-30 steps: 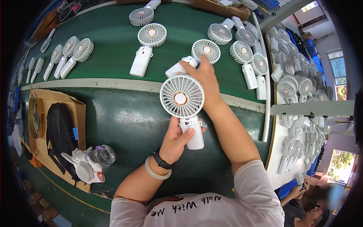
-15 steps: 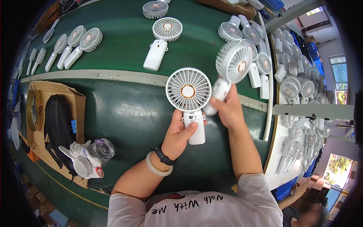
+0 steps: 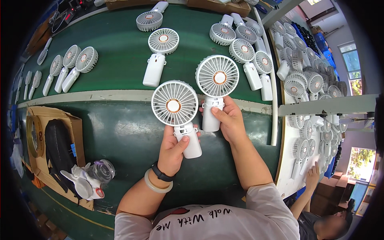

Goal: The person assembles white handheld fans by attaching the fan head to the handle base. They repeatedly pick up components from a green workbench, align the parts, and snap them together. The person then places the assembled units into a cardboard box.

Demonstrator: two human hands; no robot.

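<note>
Two white handheld fans are held side by side, grilles up, each with an orange ring round its hub. My left hand [image 3: 171, 150] grips the handle of the left fan [image 3: 175, 103], thumb across its front. The right fan [image 3: 217, 77] sits a little farther off, its handle in my right hand [image 3: 230, 120], thumb also pressed on the front. Beyond them on the green belt lies another white fan [image 3: 163, 41], with one more fan [image 3: 149, 21] behind it. Several more fans [image 3: 244, 51] are grouped at the right of the belt.
Several fans [image 3: 85, 60] lie at the belt's far left. A cardboard tray [image 3: 82, 140] holds a black case [image 3: 60, 140] and a tape roll [image 3: 35, 136]. Beside it stands a clear jar [image 3: 103, 171]. At right, a white table [image 3: 285, 176] carries many fans; a co-worker's hand [image 3: 313, 176] reaches there.
My right hand has brought its fan from the right, turning the grille up beside the left one. The left fan has shifted slightly left in view. The co-worker's hand has moved up onto the table.
</note>
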